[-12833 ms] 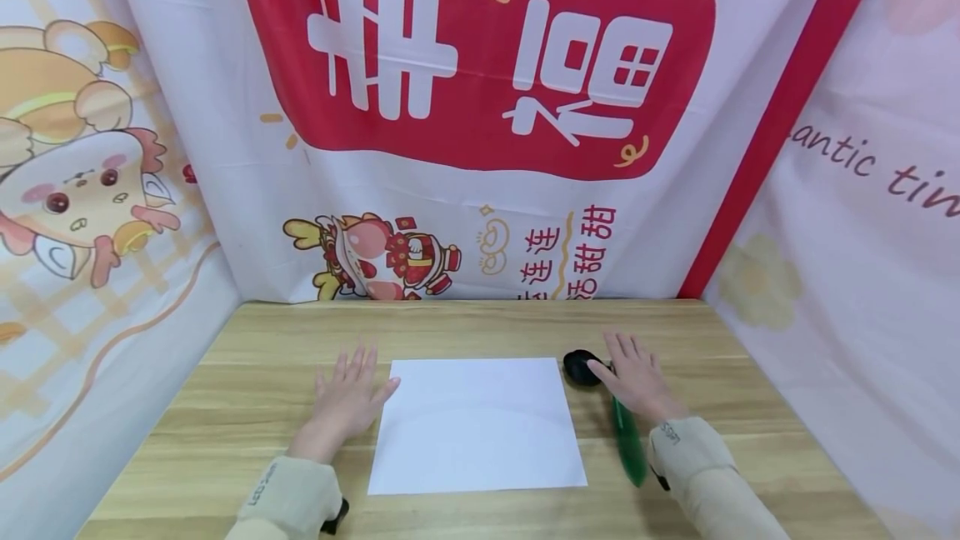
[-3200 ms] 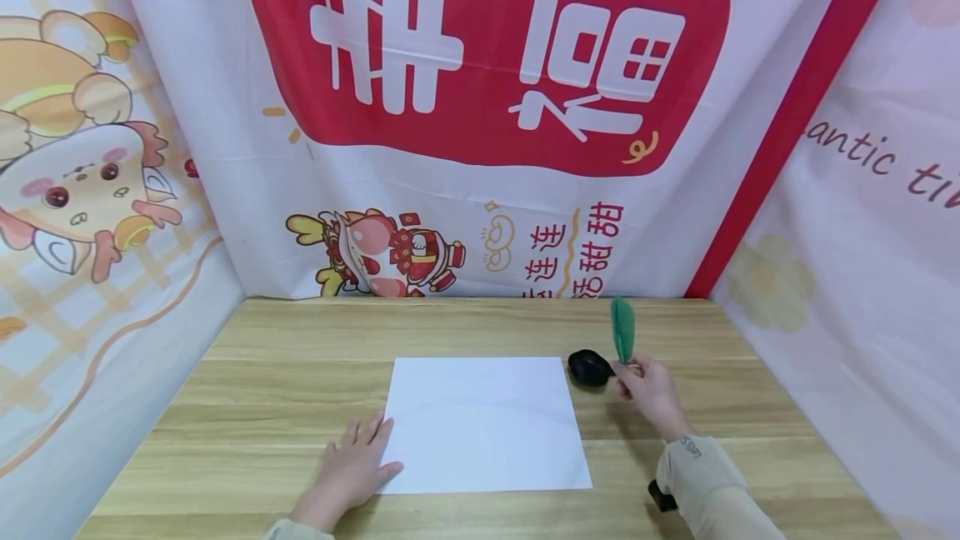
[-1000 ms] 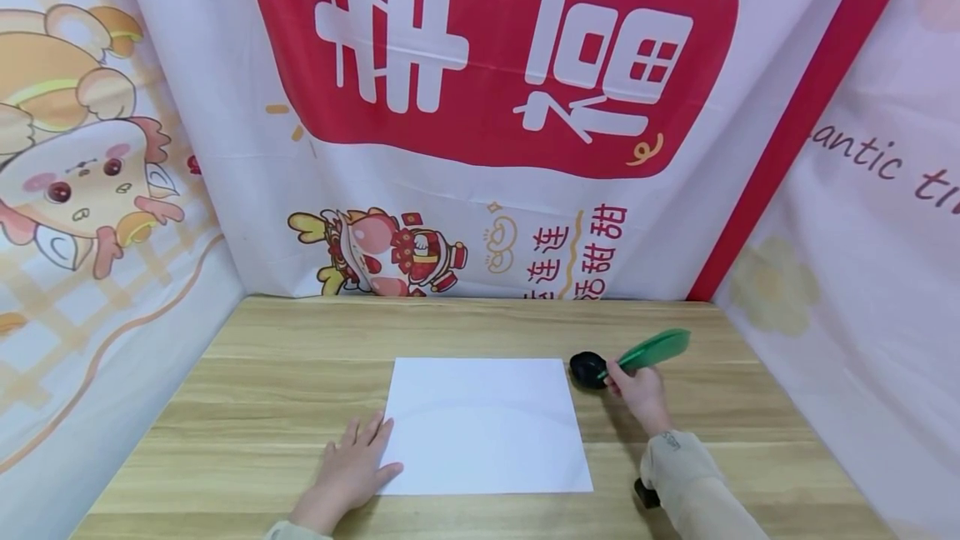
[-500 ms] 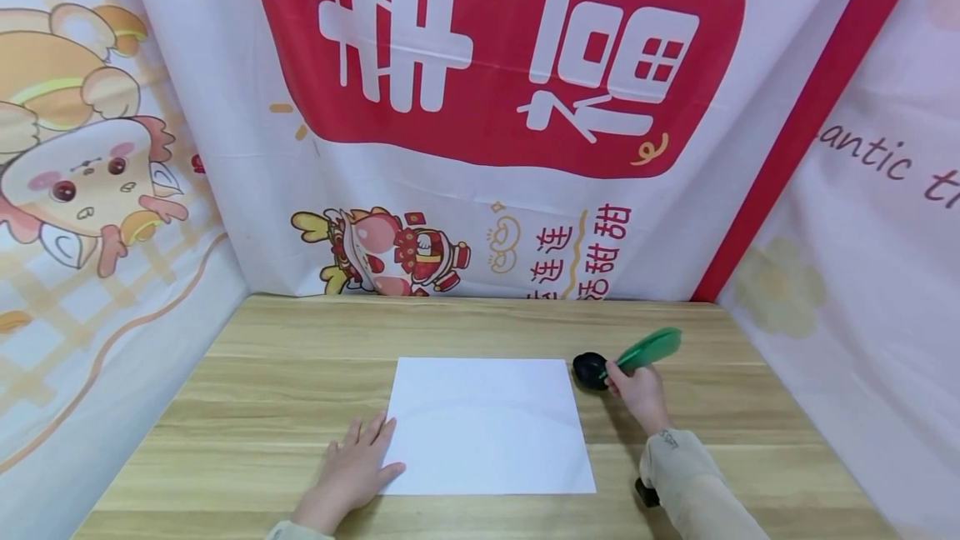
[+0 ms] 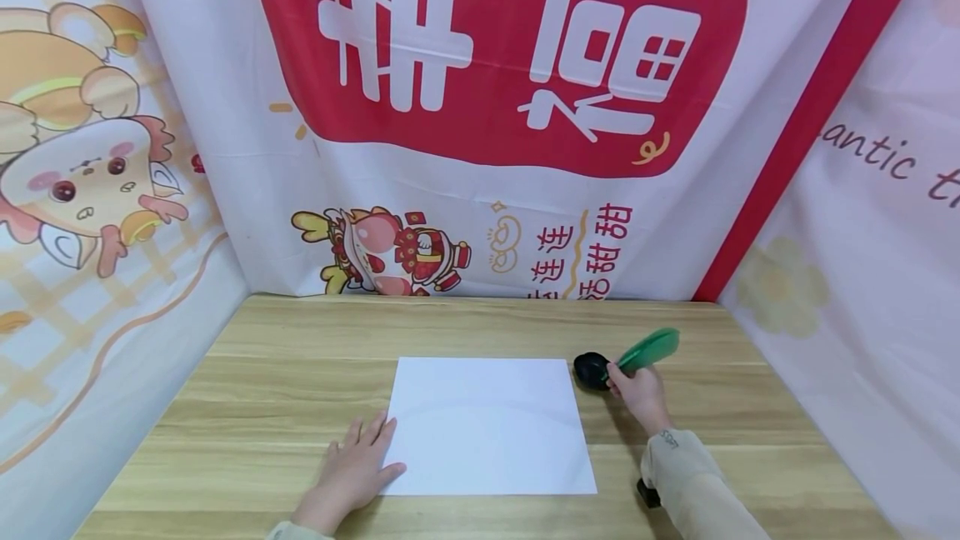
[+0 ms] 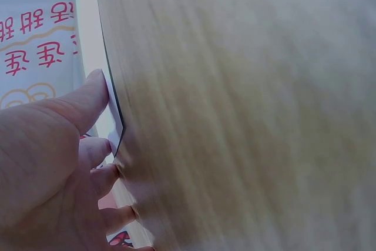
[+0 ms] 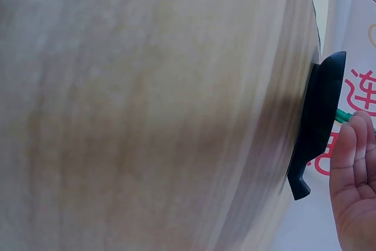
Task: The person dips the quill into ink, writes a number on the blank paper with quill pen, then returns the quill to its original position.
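Observation:
A white sheet of paper [image 5: 491, 427] lies on the wooden table. My left hand [image 5: 351, 469] rests at its left edge, fingers spread and thumb on the lower left corner. In the left wrist view the thumb and fingers of the left hand [image 6: 47, 163] lie on the paper's edge. My right hand [image 5: 641, 397] pinches a green feather quill [image 5: 651, 348] near its lower end, the plume slanting up to the right. The quill's tip is at a small black dish [image 5: 589, 371]. In the right wrist view the dish [image 7: 320, 110] hides the tip.
The wooden table [image 5: 300, 357] ends at a printed cloth backdrop [image 5: 450, 232], with cloth walls at both sides. The black dish has a short handle or spout, seen in the right wrist view. A black wrist device [image 5: 648, 493] sits under the right sleeve.
Earlier the quill lay on the table and both hands were spread. The right hand then picked it up, swung it from upright to slanted, tip at the dish. The left hand came down onto the paper.

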The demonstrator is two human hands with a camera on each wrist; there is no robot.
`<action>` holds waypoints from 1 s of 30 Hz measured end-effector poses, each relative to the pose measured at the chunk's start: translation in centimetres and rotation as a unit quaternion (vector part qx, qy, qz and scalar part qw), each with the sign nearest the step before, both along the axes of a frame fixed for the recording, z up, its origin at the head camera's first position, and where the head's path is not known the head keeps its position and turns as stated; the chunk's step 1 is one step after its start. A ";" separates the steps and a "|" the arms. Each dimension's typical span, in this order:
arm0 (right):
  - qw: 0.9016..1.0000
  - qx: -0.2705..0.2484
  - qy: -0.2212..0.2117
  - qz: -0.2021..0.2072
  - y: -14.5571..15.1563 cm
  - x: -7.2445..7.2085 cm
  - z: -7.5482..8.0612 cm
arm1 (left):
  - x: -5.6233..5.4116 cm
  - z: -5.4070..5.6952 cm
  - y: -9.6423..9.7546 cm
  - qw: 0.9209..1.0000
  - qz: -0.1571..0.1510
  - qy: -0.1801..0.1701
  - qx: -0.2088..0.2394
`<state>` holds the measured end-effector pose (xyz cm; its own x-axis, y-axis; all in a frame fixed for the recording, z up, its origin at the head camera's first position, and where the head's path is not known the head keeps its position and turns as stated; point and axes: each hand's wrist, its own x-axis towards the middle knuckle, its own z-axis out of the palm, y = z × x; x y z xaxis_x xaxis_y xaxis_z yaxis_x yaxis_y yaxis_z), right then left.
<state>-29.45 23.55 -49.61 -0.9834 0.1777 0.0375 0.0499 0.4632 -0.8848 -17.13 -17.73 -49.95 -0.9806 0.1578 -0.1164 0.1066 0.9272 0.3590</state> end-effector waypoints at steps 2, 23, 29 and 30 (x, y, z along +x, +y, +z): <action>1.000 -0.001 -0.003 -0.001 0.1 0.0 0.0 | 0.0 0.0 0.0 1.000 -0.001 0.002 0.000; 1.000 0.003 0.008 -0.003 0.2 0.2 0.5 | -0.3 -0.4 -0.1 1.000 -0.003 0.001 0.006; 1.000 0.003 0.018 -0.002 0.1 0.3 1.0 | -0.2 -0.4 -0.1 1.000 -0.001 0.001 0.005; 1.000 0.005 0.019 -0.003 0.1 0.3 1.1 | -0.3 -0.4 -0.1 1.000 -0.002 0.002 0.004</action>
<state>-29.12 23.64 -48.53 -0.9803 0.1821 0.0764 0.0188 0.4711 -0.8819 -17.39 -17.85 -50.40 -0.9804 0.1629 -0.1106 0.1121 0.9235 0.3668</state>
